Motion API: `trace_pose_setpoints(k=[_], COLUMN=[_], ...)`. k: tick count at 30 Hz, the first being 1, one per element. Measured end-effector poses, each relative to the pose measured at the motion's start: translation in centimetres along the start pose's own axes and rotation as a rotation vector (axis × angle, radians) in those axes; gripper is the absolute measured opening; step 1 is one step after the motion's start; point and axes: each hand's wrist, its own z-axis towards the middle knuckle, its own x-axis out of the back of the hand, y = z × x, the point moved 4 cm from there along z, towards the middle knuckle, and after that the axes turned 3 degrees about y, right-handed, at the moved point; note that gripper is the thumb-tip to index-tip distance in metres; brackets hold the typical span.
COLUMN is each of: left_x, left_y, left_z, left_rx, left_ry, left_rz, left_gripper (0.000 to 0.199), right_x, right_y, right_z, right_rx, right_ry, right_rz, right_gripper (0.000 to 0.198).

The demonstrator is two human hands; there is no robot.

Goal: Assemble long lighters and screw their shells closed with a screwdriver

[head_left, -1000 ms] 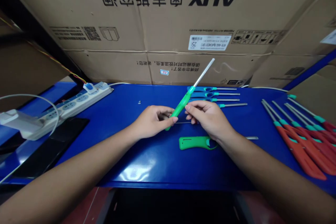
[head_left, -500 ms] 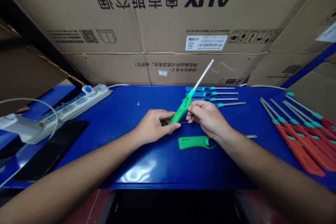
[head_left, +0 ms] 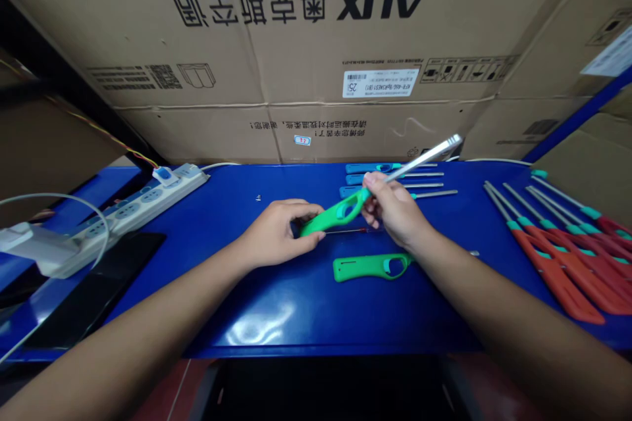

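Note:
Between my hands a green long-nosed lighter [head_left: 323, 220] is held above the blue table, its metal tube slanting up to the right. My left hand [head_left: 282, 234] is closed round the handle's lower end. My right hand [head_left: 392, 209] pinches it near the teal collar at the tube's base. On the table just below lies a second green lighter [head_left: 363, 268], partly covered by my right wrist. A thin metal rod with a red part [head_left: 363, 230] lies behind the held lighter; its ends are hard to make out.
Several blue lighters [head_left: 355, 179] lie in a row at the back, and several red-orange lighters [head_left: 567, 270] at the right. A white power strip [head_left: 133, 210] and a black flat object [head_left: 99, 289] lie left. A cardboard box [head_left: 276, 79] walls the back of the blue table [head_left: 266, 316].
The held lighter has tipped from steep to a lower slant, its tube swinging right and toward me. My right hand has moved from beside the trigger opening up to the tube's base.

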Motion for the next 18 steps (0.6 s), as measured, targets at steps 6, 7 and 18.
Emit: trace_pose_setpoints(k=[6,7,18], left_x=[-1.3,-1.5,-0.3], left_y=[2.4,2.6,-0.7], left_z=[-0.7,-0.8,-0.2], left_rx=[-0.109,-0.116,0.003], left_ry=[-0.063,-0.090,-0.249], left_rz=[0.159,0.186,0.409], left_gripper=[0.050,0.049,0.039], right_x=[-2.2,-2.5,6.4], right_y=[-1.0,-0.8,-2.4], right_z=[-1.7,-1.7,0.9], right_rx=[0.298,0.267,0.109], right_ry=[-0.058,-0.078,-0.484], right_rz=[-0.415,-0.409,-1.107], right_gripper=[0.058,0.059,0.028])
